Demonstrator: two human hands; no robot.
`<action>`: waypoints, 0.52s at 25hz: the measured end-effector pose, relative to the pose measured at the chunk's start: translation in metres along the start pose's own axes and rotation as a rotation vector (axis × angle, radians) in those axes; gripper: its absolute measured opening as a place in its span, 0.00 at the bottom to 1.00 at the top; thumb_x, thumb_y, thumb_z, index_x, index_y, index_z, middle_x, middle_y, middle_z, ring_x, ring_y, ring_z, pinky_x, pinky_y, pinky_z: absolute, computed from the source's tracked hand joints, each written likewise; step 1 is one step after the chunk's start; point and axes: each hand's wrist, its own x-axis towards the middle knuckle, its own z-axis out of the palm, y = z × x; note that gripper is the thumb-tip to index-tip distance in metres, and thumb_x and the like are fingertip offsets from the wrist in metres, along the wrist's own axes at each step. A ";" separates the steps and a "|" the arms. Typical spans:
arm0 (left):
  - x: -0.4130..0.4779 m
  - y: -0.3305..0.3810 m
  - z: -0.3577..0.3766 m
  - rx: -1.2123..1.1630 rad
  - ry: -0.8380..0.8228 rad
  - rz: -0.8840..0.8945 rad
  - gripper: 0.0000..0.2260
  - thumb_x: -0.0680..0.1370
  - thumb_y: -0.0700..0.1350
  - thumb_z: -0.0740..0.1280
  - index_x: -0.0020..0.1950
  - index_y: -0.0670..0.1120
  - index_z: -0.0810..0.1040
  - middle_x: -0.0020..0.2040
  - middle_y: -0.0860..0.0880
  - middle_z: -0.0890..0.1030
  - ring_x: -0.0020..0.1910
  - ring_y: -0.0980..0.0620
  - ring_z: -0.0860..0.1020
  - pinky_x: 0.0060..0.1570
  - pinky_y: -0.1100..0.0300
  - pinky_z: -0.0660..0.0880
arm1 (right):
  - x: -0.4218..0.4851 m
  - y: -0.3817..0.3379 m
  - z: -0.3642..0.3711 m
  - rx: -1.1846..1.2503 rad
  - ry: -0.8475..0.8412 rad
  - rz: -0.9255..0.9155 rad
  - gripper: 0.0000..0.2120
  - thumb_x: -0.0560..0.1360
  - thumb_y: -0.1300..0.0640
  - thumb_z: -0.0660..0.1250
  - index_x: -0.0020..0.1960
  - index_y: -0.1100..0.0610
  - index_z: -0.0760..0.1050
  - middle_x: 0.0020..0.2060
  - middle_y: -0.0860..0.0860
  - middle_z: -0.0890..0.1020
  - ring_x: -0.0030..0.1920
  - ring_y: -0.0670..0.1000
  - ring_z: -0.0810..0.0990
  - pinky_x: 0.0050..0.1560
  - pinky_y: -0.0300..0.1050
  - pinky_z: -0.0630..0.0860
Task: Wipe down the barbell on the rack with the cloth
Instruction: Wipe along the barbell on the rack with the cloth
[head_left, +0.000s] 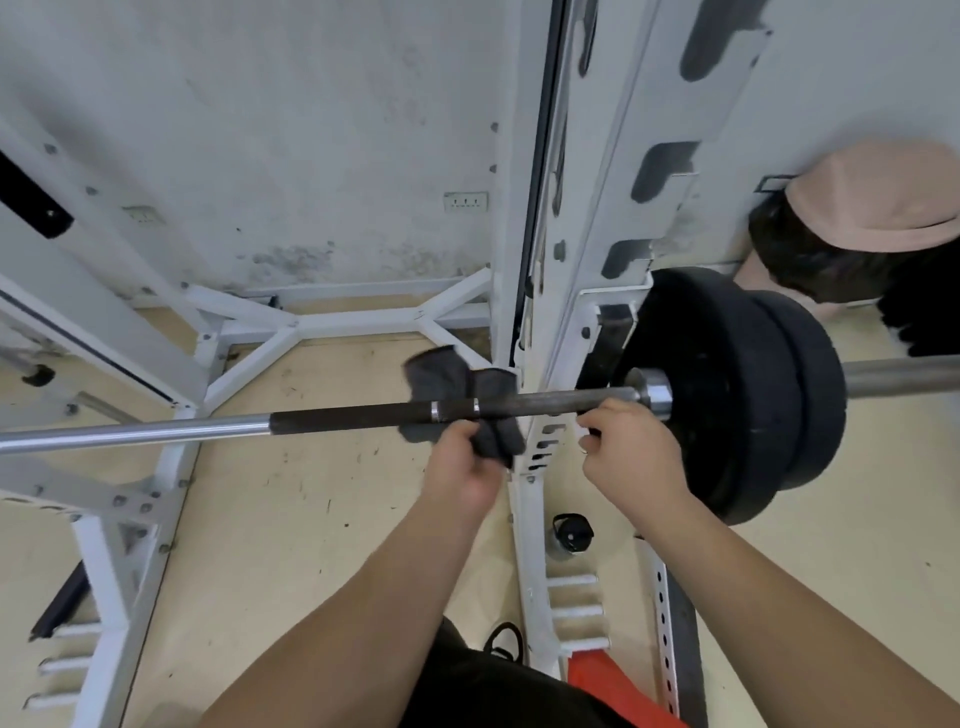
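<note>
grey cloth (441, 375) over barbell (337, 420), left hand (460, 460) gripping it, rack upright (597, 208) just beside

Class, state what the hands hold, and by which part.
Left hand grips the cloth by its bunched lower end, under the barbell. Right hand curls just below it; hold unclear.

Gym corner oddments
Pink hat (878, 197) upper right; socket (466, 201) on the wall (311, 130); bottle (569, 535) on the floor (311, 519), lower centre.
</note>
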 end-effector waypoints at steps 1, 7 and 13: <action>-0.010 -0.020 0.009 0.089 -0.061 -0.047 0.14 0.77 0.28 0.52 0.47 0.36 0.76 0.38 0.41 0.80 0.42 0.42 0.78 0.52 0.49 0.79 | 0.001 0.000 -0.001 0.007 -0.014 -0.006 0.11 0.75 0.60 0.67 0.54 0.53 0.84 0.49 0.48 0.83 0.55 0.54 0.79 0.43 0.46 0.76; -0.045 -0.014 0.015 0.461 0.026 0.039 0.05 0.77 0.38 0.66 0.52 0.42 0.80 0.43 0.43 0.86 0.42 0.44 0.85 0.46 0.49 0.83 | -0.004 0.020 -0.054 0.124 0.150 -0.039 0.11 0.75 0.61 0.67 0.53 0.53 0.84 0.48 0.49 0.83 0.52 0.54 0.81 0.50 0.47 0.78; -0.042 -0.005 0.039 1.809 -0.407 1.284 0.15 0.74 0.44 0.68 0.60 0.45 0.78 0.55 0.48 0.77 0.50 0.54 0.75 0.45 0.65 0.74 | 0.003 0.034 -0.105 -0.126 0.546 -0.164 0.16 0.74 0.57 0.70 0.61 0.57 0.81 0.57 0.55 0.80 0.59 0.59 0.77 0.56 0.56 0.76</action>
